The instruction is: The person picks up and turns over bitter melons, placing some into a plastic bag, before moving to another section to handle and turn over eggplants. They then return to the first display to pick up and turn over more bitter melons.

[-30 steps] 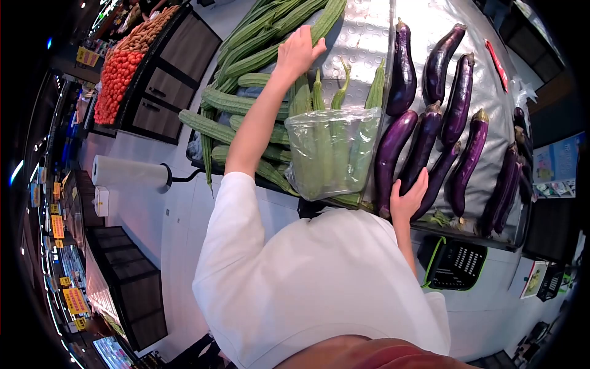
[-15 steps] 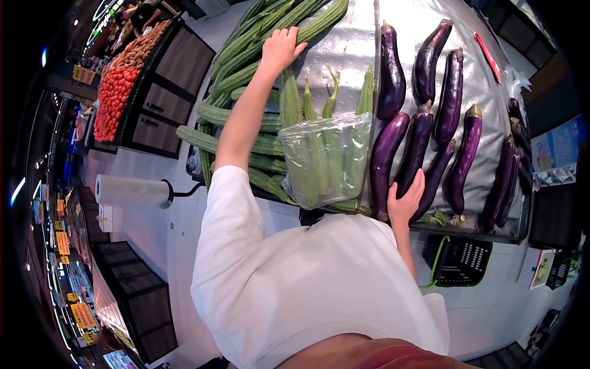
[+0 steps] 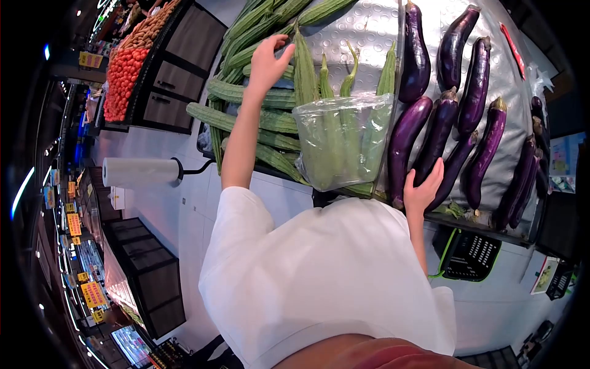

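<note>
My left hand is over the piled luffas, fingers curled loosely and thumb apart, with nothing between them. Just right of it, a clear plastic bag holds several luffas whose stem ends stick out of its mouth. My right hand lies against the lower end of a dark purple eggplant, its fingers stretched out and the thumb apart. More eggplants are spread around it on the silver-lined stand.
A plastic bag roll sticks out at the stand's left. Below the stand's front edge is a black shopping basket with a green handle. Tomatoes fill a display at the far left. A red strip lies right of the eggplants.
My left hand has drawn back leftward from the upper luffas, its fingers more curled. My right hand stays by the same eggplant. The whole view has shifted slightly.
</note>
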Demonstrator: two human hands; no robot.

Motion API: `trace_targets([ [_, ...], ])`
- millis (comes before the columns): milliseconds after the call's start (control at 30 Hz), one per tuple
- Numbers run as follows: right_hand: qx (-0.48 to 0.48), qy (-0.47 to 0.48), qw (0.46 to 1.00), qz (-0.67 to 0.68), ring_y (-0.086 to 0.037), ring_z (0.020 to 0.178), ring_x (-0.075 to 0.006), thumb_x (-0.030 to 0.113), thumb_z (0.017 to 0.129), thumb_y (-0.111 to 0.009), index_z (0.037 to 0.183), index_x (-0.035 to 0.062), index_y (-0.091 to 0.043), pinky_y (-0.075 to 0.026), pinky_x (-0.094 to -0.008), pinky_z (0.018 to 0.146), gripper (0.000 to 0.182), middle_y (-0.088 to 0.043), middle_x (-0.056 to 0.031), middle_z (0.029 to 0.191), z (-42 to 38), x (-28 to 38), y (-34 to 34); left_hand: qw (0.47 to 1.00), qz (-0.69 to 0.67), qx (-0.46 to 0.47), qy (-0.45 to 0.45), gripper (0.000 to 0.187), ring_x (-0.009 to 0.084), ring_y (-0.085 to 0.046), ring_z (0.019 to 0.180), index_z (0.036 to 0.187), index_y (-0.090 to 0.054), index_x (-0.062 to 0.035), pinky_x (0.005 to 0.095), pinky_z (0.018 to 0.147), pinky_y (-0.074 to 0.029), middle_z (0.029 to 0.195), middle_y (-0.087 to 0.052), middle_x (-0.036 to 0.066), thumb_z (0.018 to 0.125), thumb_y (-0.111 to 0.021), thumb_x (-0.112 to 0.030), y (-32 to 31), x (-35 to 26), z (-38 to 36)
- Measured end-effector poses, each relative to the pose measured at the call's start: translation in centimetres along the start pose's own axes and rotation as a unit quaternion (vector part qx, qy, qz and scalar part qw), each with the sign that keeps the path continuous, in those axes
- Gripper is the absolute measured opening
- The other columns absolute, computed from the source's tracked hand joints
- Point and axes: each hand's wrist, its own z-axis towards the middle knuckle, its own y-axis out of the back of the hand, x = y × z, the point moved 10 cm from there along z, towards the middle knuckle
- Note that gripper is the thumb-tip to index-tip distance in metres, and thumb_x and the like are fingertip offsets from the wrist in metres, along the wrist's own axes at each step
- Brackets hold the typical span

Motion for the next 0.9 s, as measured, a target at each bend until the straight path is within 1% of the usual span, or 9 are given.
trace_targets([
  [33, -0.001, 0.002, 1.0, -0.003, -0.044, 0.136, -0.0418, 0.016, 0.086, -0.068, 0.151, -0.0013, -0.038, -0.04, -0.0465, 0.111, 0.074, -0.041, -0.0236, 0.15, 0.1, 0.0, 0.0, 1.0, -0.007, 0.0, 0.018, 0.033, 0.019, -0.07, 0.097, 0.119, -0.068, -0.0056, 0.032, 0.076, -0.055, 0.104, -0.073, 0.01, 0.093, -0.072, -0.026, 0.5, 0.6, -1.6],
  [167, -0.001, 0.01, 1.0, -0.01, -0.044, 0.136, -0.0417, 0.016, 0.086, -0.068, 0.151, -0.0017, -0.037, -0.039, -0.0462, 0.111, 0.074, -0.041, -0.0237, 0.151, 0.1, 0.2, 0.0, 0.996, 0.077, -0.018, 0.034, 0.03, 0.0337, -0.057, 0.119, 0.114, -0.072, -0.0052, 0.0438, 0.104, -0.042, 0.107, -0.07, 0.015, 0.102, -0.055, -0.027, 2.6, 4.5, -7.4],
  [200, 0.009, 0.014, 1.0, -0.011, -0.044, 0.136, -0.0417, 0.016, 0.086, -0.068, 0.151, -0.0017, -0.037, -0.039, -0.0462, 0.111, 0.074, -0.041, -0.0237, 0.151, -0.1, 0.1, 0.1, 0.993, 0.098, -0.036, 0.047, 0.038, 0.0442, -0.039, 0.138, 0.128, -0.067, -0.0097, 0.0537, 0.115, -0.027, 0.132, -0.061, 0.022, 0.106, -0.044, -0.029, 2.5, 5.8, -9.2],
  [233, 0.006, 0.015, 1.0, -0.015, -0.044, 0.137, -0.0415, 0.016, 0.086, -0.069, 0.151, -0.0018, -0.037, -0.039, -0.0463, 0.111, 0.074, -0.041, -0.0237, 0.151, -0.1, 0.1, 0.1, 0.992, 0.102, -0.038, 0.057, 0.038, 0.0442, -0.039, 0.138, 0.128, -0.067, -0.0097, 0.0537, 0.115, -0.027, 0.132, -0.061, 0.022, 0.106, -0.044, -0.029, 2.2, 6.2, -10.7],
  [333, 0.001, 0.02, 0.999, -0.026, -0.043, 0.137, -0.0414, 0.016, 0.086, -0.069, 0.151, -0.0017, -0.036, -0.038, -0.0465, 0.112, 0.075, -0.041, -0.024, 0.15, 0.0, 0.2, -0.3, 0.978, 0.197, 0.03, 0.058, 0.048, 0.056, -0.014, 0.148, 0.152, -0.046, -0.0203, 0.0695, 0.116, -0.013, 0.161, -0.024, 0.028, 0.107, -0.041, -0.037, -1.0, 7.5, -15.1],
  [567, 0.009, 0.016, 1.0, -0.024, -0.042, 0.138, -0.042, 0.02, 0.089, -0.068, 0.151, -0.0012, -0.036, -0.037, -0.0476, 0.113, 0.074, -0.043, -0.0245, 0.15, -0.1, 0.3, -0.5, 0.979, 0.185, 0.022, 0.08, 0.052, 0.0506, -0.021, 0.148, 0.155, -0.041, -0.0193, 0.0648, 0.118, -0.017, 0.161, -0.029, 0.025, 0.106, -0.043, -0.037, -0.3, 8.1, -16.0],
  [633, 0.009, 0.022, 0.999, -0.026, -0.042, 0.138, -0.0419, 0.02, 0.089, -0.068, 0.151, -0.0013, -0.036, -0.037, -0.0475, 0.113, 0.073, -0.043, -0.0245, 0.15, -0.1, 0.3, -0.5, 0.969, 0.21, -0.057, 0.113, 0.051, 0.0511, -0.023, 0.146, 0.153, -0.042, -0.0163, 0.0647, 0.117, -0.018, 0.159, -0.032, 0.025, 0.105, -0.044, -0.034, 3.1, 10.5, -16.1],
  [800, -0.002, 0.018, 1.0, -0.017, -0.042, 0.138, -0.0417, 0.02, 0.089, -0.068, 0.151, -0.0017, -0.037, -0.036, -0.0472, 0.113, 0.072, -0.043, -0.0246, 0.15, 0.0, 0.5, -0.3, 0.906, 0.23, -0.125, 0.334, 0.064, 0.0466, -0.007, 0.153, 0.16, -0.026, -0.0134, 0.0657, 0.119, -0.008, 0.163, -0.02, 0.027, 0.105, -0.04, -0.043, 9.7, 19.3, -19.6],
  [900, 0.003, 0.019, 0.999, -0.025, -0.042, 0.138, -0.0418, 0.02, 0.089, -0.068, 0.151, -0.0019, -0.037, -0.036, -0.0469, 0.113, 0.072, -0.043, -0.0247, 0.149, -0.1, 0.6, -0.5, 0.85, 0.273, -0.069, 0.445, 0.07, 0.0452, -0.002, 0.154, 0.162, -0.02, -0.0165, 0.0699, 0.117, -0.004, 0.165, -0.014, 0.026, 0.104, -0.038, -0.052, 10.7, 22.1, -22.3],
])
